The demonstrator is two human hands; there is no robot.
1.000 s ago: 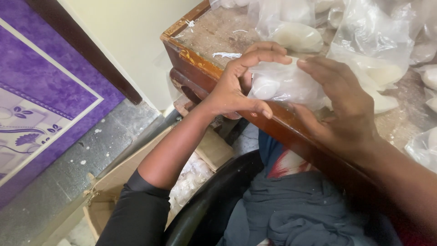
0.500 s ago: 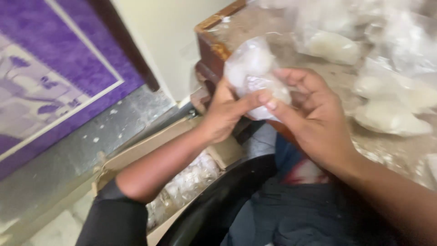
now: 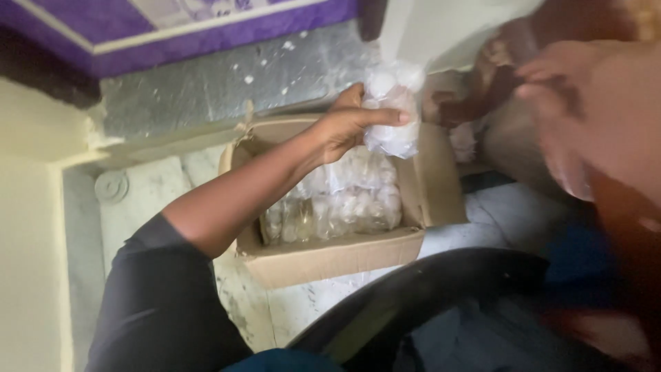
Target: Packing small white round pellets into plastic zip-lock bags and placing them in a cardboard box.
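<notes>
A cardboard box [image 3: 330, 258] stands open on the pale stone floor [image 3: 148, 207], beside a purple mat [image 3: 206, 31] at the top. Its bottom is lined with clear packets of white lumps [image 3: 344, 207]. A black chair edge [image 3: 413, 296] curves across the lower middle. The left hand [image 3: 348, 124] reaches out over the box, its fingers and thumb clamped on a small clear plastic bag of white pieces [image 3: 391, 110], which hangs above the box's far right part, not touching the packets below. The right hand [image 3: 592, 117] is blurred at the right edge, well apart from the bag; whether it grips anything cannot be told.
</notes>
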